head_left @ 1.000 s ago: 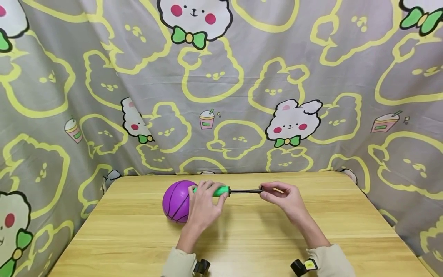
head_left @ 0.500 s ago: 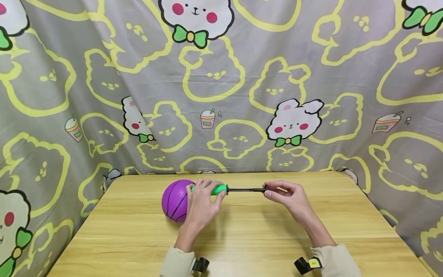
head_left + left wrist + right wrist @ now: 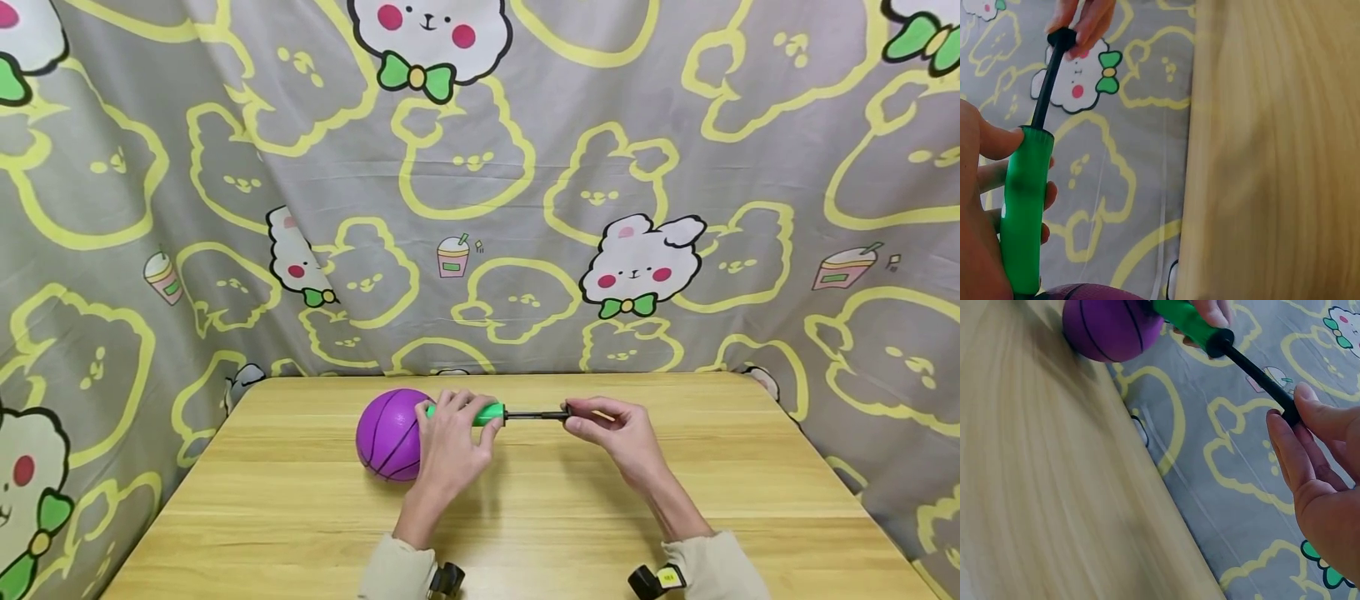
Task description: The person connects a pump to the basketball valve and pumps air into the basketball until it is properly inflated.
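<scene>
A green hand pump [image 3: 1025, 206] is held level above the table, its black rod [image 3: 534, 415] drawn out to the right. My left hand [image 3: 453, 442] wraps its fingers round the green barrel, thumb near the rod end. At the rod's far end, my right hand [image 3: 626, 437] pinches the black end piece [image 3: 1290, 415] between thumb and fingers. A purple ball with black lines like a basketball [image 3: 388, 437] lies at the pump's left end, partly behind the left hand. The joint between pump and ball is hidden.
The wooden table [image 3: 585, 533] spreads under both hands. A grey curtain [image 3: 495, 208] with yellow outlines and white cartoon animals hangs behind the table and along its sides.
Half a second ago the rod was out further; now the right hand is closer to the barrel. Ball, left hand and pump barrel sit slightly further right in the head view, which has itself shifted.
</scene>
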Tool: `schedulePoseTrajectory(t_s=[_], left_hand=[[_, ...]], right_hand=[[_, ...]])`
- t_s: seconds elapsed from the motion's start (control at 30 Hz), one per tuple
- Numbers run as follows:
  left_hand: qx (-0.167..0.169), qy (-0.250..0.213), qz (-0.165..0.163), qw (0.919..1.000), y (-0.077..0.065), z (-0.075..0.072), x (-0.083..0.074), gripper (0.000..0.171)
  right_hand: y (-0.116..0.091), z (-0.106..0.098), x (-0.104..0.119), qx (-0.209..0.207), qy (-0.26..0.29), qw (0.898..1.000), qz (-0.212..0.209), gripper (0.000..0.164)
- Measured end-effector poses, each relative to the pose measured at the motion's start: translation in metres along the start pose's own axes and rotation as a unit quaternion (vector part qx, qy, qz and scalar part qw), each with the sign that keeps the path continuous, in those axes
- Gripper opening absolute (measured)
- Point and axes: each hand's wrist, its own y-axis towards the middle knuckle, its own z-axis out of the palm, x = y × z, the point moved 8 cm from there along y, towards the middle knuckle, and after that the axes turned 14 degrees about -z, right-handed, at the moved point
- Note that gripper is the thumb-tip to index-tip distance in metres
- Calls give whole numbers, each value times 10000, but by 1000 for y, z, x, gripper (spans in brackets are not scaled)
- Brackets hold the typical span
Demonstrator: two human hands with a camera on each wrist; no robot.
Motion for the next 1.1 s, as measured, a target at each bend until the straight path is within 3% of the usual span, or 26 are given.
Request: schedulePoseTrajectory(t_s=[0.47, 0.7, 0.87, 1.0, 1.1], left_hand=[[171, 68, 136, 9997, -11, 17, -19, 23], [275, -105, 154, 9994, -11, 19, -22, 23], [532, -374, 354, 9973, -10, 20, -27, 33], [625, -587, 444, 9953, -6, 6, -18, 42], [440, -467, 288, 9975, 1, -15, 3, 43]], right_hand=[[-6, 31, -15, -58, 67, 9999, 60, 34], [-3, 30, -10, 365, -257, 9990, 16, 32], [-2, 39, -14, 671, 78, 9972, 311, 38], [-4, 42, -18, 567, 339, 9964, 523, 41], [-4, 40, -19, 424, 408, 9968, 535, 41]])
